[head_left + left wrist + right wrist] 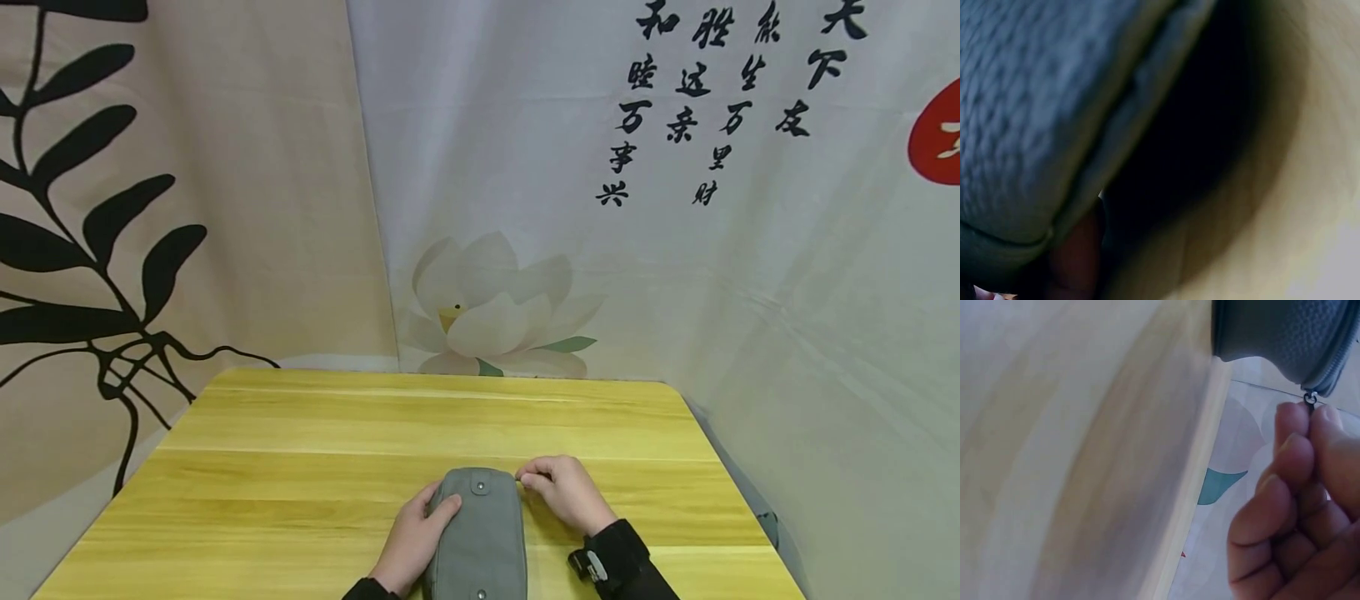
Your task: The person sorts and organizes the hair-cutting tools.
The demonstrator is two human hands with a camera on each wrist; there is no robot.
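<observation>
A grey zippered case [482,542] with snap buttons lies lengthwise on the table at the bottom centre of the head view. My left hand [411,533] grips its left side, thumb on top and fingers against the side. At the far right corner, my right hand [567,493] pinches the zipper pull [1310,405] between thumb and index finger. In the right wrist view the zipper teeth [1337,365] run along the case's edge. Pebbled grey material of the case [1029,112] fills much of the left wrist view, where a finger shows dimly below it.
The wooden table [300,467] extends around the case, its far edge near a printed cloth backdrop [525,167]. A black band with a small device [607,562] sits on the right wrist.
</observation>
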